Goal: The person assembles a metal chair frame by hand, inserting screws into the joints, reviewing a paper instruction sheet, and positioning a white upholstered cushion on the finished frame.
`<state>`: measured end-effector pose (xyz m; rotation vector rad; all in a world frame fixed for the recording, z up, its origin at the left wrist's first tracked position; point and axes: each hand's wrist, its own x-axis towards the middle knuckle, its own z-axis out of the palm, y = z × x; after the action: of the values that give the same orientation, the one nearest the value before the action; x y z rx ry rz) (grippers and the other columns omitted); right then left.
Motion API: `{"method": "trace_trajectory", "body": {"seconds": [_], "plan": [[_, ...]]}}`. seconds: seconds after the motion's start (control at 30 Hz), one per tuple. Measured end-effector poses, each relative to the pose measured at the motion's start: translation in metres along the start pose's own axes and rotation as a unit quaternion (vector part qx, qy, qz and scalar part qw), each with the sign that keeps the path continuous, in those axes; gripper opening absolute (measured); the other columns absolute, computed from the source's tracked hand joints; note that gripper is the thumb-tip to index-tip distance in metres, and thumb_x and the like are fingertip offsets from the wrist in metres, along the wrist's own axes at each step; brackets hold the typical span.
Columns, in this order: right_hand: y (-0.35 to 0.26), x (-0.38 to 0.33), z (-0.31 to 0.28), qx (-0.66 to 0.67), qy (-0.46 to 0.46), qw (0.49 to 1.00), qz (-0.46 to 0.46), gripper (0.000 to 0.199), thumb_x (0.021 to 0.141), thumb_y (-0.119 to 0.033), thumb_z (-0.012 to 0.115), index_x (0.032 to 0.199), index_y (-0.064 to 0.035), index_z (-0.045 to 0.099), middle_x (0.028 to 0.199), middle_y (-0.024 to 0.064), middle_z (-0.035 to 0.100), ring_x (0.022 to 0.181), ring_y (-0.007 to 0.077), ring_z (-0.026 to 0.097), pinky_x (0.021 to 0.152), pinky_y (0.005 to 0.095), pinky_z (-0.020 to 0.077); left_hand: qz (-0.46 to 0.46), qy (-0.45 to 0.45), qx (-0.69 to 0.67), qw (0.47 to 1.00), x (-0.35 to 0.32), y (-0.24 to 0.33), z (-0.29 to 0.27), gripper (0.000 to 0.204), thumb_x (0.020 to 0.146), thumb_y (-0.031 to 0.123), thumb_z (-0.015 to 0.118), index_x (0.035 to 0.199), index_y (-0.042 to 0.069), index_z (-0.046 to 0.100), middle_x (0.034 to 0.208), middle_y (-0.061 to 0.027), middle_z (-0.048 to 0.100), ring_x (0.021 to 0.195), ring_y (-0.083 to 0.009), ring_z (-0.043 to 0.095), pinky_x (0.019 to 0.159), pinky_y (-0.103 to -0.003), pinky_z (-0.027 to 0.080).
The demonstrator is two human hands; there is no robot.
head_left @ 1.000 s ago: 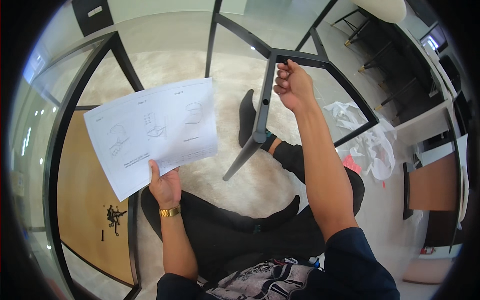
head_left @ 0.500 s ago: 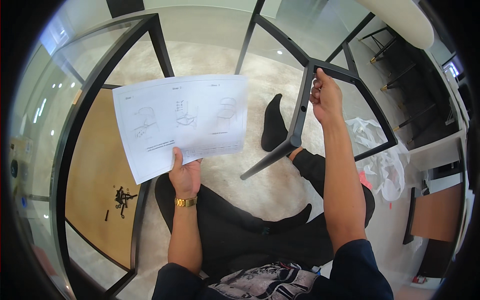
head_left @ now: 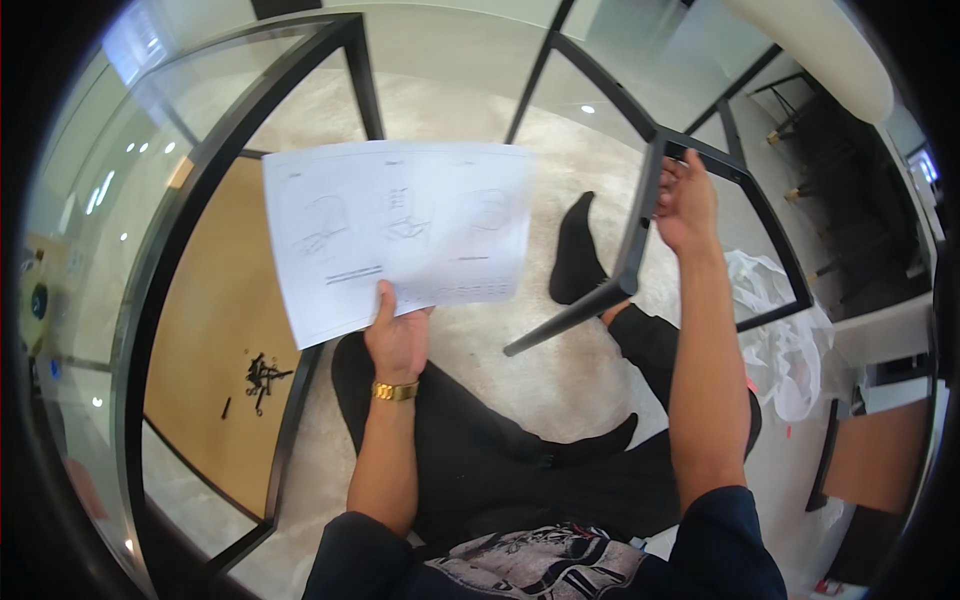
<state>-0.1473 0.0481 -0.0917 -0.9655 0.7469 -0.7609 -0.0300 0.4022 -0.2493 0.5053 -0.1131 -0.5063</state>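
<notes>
My left hand [head_left: 398,343] grips the lower edge of a white instruction sheet [head_left: 400,235], thumb on its face. The sheet carries drawings of a chair and is slightly blurred. To the right stands a dark metal chair frame [head_left: 640,225] without seat or back, one leg pointing down toward the rug. My right hand [head_left: 688,212] is closed on the inner side of its rail near a corner joint, fingers curled and partly hidden. Holes show along the rail. Black bolts and small rings [head_left: 264,376] lie in a loose pile at the left, with one bolt apart.
The pile rests on the tan lower shelf [head_left: 205,330] of a black-framed glass table [head_left: 190,190] at my left. I sit on a pale rug [head_left: 480,380], legs folded. White plastic bags [head_left: 785,340] lie beyond the chair frame. Dark chairs [head_left: 850,200] stand far right.
The whole view has shifted, so the table, sheet and chair frame all appear farther right. Both hands keep their holds, with small changes in the right fingers.
</notes>
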Motion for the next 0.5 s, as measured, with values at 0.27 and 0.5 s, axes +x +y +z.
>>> {"method": "trace_trajectory", "body": {"seconds": [0.27,0.5], "plan": [[0.004,0.005,-0.005,0.025,-0.001,0.999,-0.038,0.027,0.1,-0.032,0.062,0.086,-0.0093,0.06,0.065,-0.0036,0.051,0.046,0.0057,0.037,0.042,0.0221,0.0248,0.007,-0.023,0.021,0.999,-0.001,0.002,0.008,0.055,0.108,0.03,0.048,0.156,0.008,0.032,0.158,-0.0098,0.041,0.144,-0.0284,0.042,0.117,-0.053,0.036],[0.003,-0.007,0.008,-0.113,0.055,0.987,-0.103,0.03,0.102,-0.033,0.058,0.086,-0.0083,0.062,0.066,-0.0029,0.051,0.049,0.0063,0.039,0.044,0.0218,0.0262,0.015,-0.02,0.016,1.0,-0.001,0.002,0.007,0.054,0.108,0.029,0.049,0.155,0.009,0.032,0.157,-0.0101,0.043,0.144,-0.028,0.042,0.117,-0.054,0.037]]}}
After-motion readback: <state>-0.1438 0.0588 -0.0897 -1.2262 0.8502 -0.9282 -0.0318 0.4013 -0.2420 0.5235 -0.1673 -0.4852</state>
